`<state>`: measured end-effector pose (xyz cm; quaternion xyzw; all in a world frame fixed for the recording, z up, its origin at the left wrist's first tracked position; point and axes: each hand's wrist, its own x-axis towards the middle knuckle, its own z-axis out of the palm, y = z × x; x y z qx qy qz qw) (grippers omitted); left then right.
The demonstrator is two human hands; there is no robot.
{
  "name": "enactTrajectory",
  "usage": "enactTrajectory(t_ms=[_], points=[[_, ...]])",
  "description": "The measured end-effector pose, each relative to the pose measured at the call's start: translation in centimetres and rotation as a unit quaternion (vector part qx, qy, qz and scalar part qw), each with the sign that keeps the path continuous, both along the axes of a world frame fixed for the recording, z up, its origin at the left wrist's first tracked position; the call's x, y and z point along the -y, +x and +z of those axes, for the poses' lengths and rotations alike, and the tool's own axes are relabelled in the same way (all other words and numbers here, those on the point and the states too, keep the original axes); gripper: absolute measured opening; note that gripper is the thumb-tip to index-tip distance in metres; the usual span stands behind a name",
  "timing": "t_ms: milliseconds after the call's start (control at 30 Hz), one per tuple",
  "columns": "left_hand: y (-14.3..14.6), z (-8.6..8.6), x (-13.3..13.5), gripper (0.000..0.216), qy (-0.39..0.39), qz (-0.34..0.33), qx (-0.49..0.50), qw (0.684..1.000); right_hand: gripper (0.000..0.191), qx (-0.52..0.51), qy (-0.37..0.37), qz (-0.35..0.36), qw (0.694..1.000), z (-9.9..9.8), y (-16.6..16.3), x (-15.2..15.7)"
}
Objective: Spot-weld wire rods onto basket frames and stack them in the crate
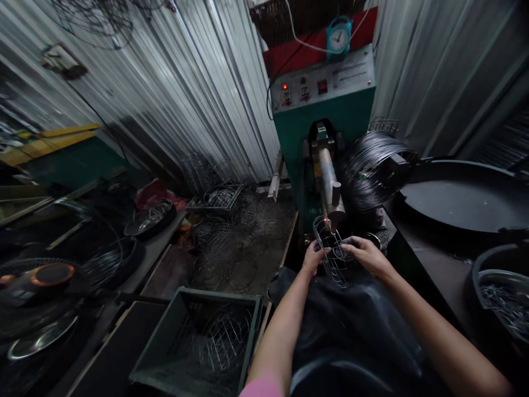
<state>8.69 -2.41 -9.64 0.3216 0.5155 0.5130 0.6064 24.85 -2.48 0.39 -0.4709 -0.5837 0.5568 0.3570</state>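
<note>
Left hand (316, 257) and right hand (364, 255) hold one wire frame (329, 266), right of centre, at one green machine (289, 140). One wire coil (370, 171) crowds its right side; one crate (221, 294) stands lower left-centre.

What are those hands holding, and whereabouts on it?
A wire frame. The left hand grips it by its left side; the right hand has its fingertips at the right side, but whether they pinch it is too small to tell.
</note>
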Motion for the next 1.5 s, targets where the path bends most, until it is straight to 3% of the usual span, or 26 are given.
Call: enactTrajectory(t_ms=[267, 367, 467, 667, 800, 1000, 1200, 1500], points=[[0.0, -0.6, -0.4, 0.057, -0.014, -0.004, 0.016, 1.000, 0.034, 0.001, -0.001, -0.022, 1.000, -0.1, -0.2, -0.9], [-0.3, -1.0, 0.1, 0.065, -0.002, -0.040, 0.029, 0.999, 0.039, 0.005, -0.027, 0.007, 1.000, -0.9, 0.8, 0.2], [-0.4, -1.3, 0.3, 0.072, 0.000, -0.034, 0.029, 0.999, 0.037, 0.018, -0.052, 0.037, 0.998, -1.5, 1.7, 1.1], [-0.2, -1.0, -0.1, 0.068, -0.024, -0.012, 0.025, 0.999, 0.033, 0.021, -0.009, 0.019, 1.000, -0.9, 1.0, 0.3], [0.3, -0.5, 0.4, 0.061, -0.032, -0.036, 0.028, 0.998, 0.029, 0.020, 0.013, 0.005, 1.000, -0.6, 0.8, 0.4], [0.8, -0.3, 1.4, 0.055, -0.018, 0.013, 0.019, 1.000, 0.031, 0.016, 0.006, -0.008, 1.000, -1.1, 1.1, 0.6], [0.5, -0.2, 1.0, 0.051, -0.043, -0.003, 0.025, 0.999, 0.034, 0.020, 0.014, -0.018, 1.000, -0.5, 0.4, 0.1], [0.1, -0.3, 2.4, 0.050, -0.014, -0.024, 0.051, 0.998, 0.036, 0.036, -0.029, 0.034, 0.998, -2.1, 2.2, 3.3]])
